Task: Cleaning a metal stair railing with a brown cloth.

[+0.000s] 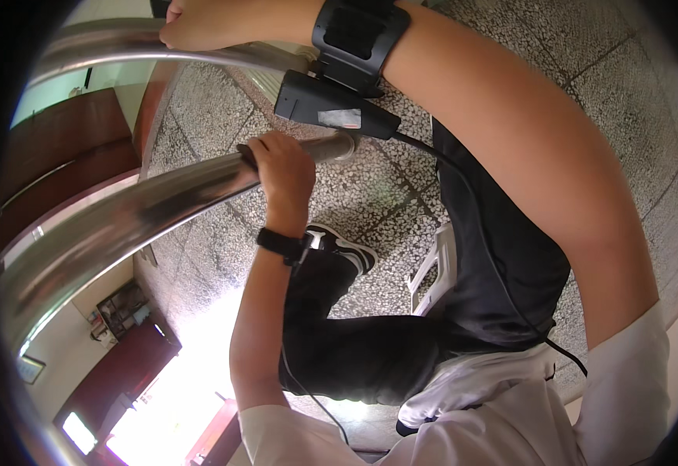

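Observation:
My left hand (285,172) is wrapped around a polished metal pipe (158,207), near its lower end. A small dark piece (247,155) shows between that hand and the pipe; what it is cannot be told. The pipe runs down to a round collar (345,145) at the floor. My right hand (180,24) is at a second, similar metal pipe (106,42), higher in the view. Its fingers are mostly hidden, so its grip cannot be made out. A black strapped device (336,108) with a cable sits on my right forearm, and a black band (283,244) on my left wrist.
Below lies a speckled terrazzo floor (374,204). A white plastic stool (435,274) stands by my black-trousered legs, near my shoe (345,250). Dark red wooden furniture (123,364) is at the lower left, beside strong glare. The black cable (484,227) hangs across my leg.

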### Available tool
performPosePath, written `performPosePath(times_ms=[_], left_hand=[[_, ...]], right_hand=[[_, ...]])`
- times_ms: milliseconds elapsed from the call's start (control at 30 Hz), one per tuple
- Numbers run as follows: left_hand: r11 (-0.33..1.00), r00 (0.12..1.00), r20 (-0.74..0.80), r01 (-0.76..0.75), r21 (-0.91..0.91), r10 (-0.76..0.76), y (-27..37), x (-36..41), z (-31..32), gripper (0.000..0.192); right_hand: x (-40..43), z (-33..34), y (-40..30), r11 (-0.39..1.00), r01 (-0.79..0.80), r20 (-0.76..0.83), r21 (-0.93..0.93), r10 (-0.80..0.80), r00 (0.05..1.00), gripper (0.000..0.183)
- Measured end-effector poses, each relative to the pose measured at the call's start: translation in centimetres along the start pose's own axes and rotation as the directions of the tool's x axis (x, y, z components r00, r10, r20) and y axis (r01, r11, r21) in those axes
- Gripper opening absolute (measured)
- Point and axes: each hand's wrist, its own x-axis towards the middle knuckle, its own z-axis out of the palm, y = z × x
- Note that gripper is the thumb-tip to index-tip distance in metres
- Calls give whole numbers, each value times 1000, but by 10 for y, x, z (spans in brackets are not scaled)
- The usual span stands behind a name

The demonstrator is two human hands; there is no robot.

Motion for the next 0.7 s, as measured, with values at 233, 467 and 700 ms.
performPosePath(times_ms=[233, 467, 700], left_hand=[[991, 940, -316, -106, 80, 126, 33, -28, 82, 50], [978, 828, -555, 43, 203, 78, -21, -64, 93, 59], [926, 740, -599, 83, -370, -306, -35, -46, -5, 42]], right_hand=[[37, 26, 40, 954, 61, 7, -295, -61, 998, 36], [49, 40, 45, 921, 141, 91, -362, -116, 989, 38], [58, 49, 52, 871, 246, 186, -425, -181, 966, 38]])
